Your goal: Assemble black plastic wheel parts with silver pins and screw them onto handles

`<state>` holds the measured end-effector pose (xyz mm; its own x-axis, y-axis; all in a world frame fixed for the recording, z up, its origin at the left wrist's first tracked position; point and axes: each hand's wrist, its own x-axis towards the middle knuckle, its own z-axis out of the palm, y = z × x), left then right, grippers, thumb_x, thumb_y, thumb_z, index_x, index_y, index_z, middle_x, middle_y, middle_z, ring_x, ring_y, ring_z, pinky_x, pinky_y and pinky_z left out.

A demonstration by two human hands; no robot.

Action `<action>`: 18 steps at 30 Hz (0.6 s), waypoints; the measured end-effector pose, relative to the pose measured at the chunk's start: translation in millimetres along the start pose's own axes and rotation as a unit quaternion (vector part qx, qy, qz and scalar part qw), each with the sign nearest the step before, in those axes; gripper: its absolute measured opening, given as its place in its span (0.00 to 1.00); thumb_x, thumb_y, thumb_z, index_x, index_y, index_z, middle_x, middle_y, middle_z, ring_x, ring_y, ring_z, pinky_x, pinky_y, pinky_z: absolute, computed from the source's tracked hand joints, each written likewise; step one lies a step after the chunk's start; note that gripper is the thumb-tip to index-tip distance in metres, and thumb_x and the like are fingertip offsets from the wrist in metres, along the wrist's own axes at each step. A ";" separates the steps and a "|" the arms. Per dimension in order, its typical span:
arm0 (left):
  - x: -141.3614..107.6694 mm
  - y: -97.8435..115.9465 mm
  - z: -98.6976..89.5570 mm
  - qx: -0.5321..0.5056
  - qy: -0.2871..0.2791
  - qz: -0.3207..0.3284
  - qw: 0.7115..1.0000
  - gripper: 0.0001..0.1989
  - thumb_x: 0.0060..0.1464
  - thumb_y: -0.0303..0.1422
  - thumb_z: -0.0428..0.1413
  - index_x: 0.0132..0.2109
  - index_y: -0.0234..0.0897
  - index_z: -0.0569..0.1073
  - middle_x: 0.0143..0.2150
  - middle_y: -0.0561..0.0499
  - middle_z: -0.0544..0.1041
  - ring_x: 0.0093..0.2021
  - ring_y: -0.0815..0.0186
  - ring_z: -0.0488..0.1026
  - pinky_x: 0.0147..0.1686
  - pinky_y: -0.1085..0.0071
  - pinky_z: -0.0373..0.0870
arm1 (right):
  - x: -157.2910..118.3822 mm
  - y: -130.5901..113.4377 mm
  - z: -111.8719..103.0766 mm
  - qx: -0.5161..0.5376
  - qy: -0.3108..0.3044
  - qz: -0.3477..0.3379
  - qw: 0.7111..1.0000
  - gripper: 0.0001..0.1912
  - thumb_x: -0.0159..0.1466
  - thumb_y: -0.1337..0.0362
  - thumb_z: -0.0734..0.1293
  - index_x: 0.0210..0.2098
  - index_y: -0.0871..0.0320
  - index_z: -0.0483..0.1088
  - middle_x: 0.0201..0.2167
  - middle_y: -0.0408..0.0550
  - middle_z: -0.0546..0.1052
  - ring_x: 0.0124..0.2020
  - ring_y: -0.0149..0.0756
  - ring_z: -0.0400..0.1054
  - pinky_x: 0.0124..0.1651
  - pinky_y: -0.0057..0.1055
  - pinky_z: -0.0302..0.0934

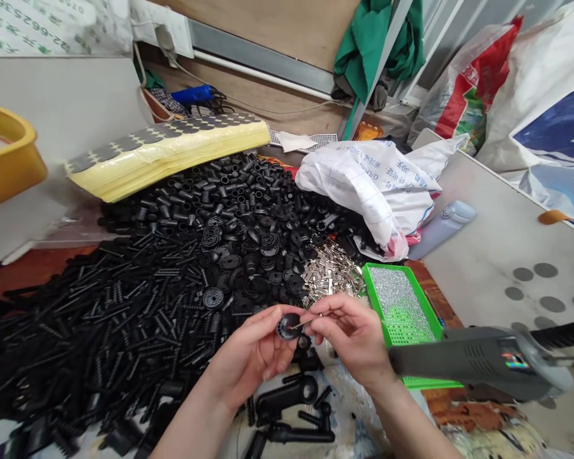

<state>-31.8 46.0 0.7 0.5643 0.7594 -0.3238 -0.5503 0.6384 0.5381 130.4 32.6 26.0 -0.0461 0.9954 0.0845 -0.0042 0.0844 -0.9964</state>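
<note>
Left of the green tray (374, 296), our left hand (256, 347) has its grip clamped on a black disc (283, 327). Our right hand (354, 338), nearer the tray, has its grip pinched on a thin strip (302, 324), tip at the disc's face. Metal clips (333, 271) lie just beside the tray.

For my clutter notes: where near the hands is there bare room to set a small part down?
The pale work surface below the right hand, between loose black parts and the right forearm; also a narrow wood strip between the green tray and grey panel. It's crowded leftward, under the black heap, and around the metal clips.
</note>
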 end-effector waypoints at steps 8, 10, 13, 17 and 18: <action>1.3 -0.6 -3.2 0.020 0.015 -0.005 1.000 0.20 0.51 0.46 0.58 0.33 0.30 0.77 0.17 0.56 0.68 0.11 0.79 0.55 0.10 0.82 0.45 | -5.0 -2.2 -2.4 -0.191 -0.011 -0.130 0.973 0.01 0.59 0.66 0.70 0.32 0.56 0.72 0.27 0.43 0.77 0.28 0.31 0.71 0.31 0.28 0.67; 1.6 -0.8 -2.8 0.024 0.023 -0.009 0.999 0.21 0.52 0.48 0.57 0.31 0.31 0.75 0.18 0.56 0.66 0.12 0.80 0.55 0.10 0.81 0.44 | -5.9 -2.8 -1.5 -0.228 -0.010 -0.143 0.963 0.02 0.59 0.65 0.70 0.31 0.56 0.72 0.25 0.43 0.76 0.26 0.31 0.70 0.30 0.28 0.66; 2.0 -1.1 -1.8 0.034 0.024 -0.015 0.999 0.22 0.51 0.49 0.57 0.30 0.31 0.74 0.19 0.56 0.67 0.13 0.79 0.57 0.11 0.81 0.44 | -7.2 -4.4 0.5 -0.263 -0.019 -0.141 0.954 0.03 0.60 0.64 0.69 0.30 0.56 0.71 0.23 0.42 0.75 0.24 0.30 0.67 0.27 0.28 0.64; 1.6 -1.5 -0.3 0.056 0.024 -0.005 0.998 0.22 0.51 0.50 0.57 0.31 0.31 0.74 0.20 0.55 0.68 0.13 0.78 0.60 0.11 0.81 0.47 | -7.5 -7.4 2.4 -0.271 -0.024 -0.115 0.955 0.05 0.60 0.66 0.67 0.27 0.56 0.70 0.20 0.41 0.71 0.21 0.29 0.64 0.25 0.27 0.60; 1.3 -1.6 0.0 0.062 0.028 -0.004 0.998 0.22 0.50 0.50 0.57 0.31 0.31 0.74 0.20 0.55 0.68 0.13 0.78 0.60 0.11 0.81 0.47 | -7.0 -8.4 2.4 -0.267 -0.028 -0.104 0.958 0.05 0.60 0.66 0.67 0.26 0.57 0.69 0.20 0.40 0.71 0.21 0.28 0.63 0.24 0.27 0.59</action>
<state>-30.1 45.9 -0.6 0.5322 0.7618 -0.3694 -0.4633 0.6272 0.6260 128.4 24.8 33.8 -0.1542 0.9518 0.2653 0.4921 0.3068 -0.8147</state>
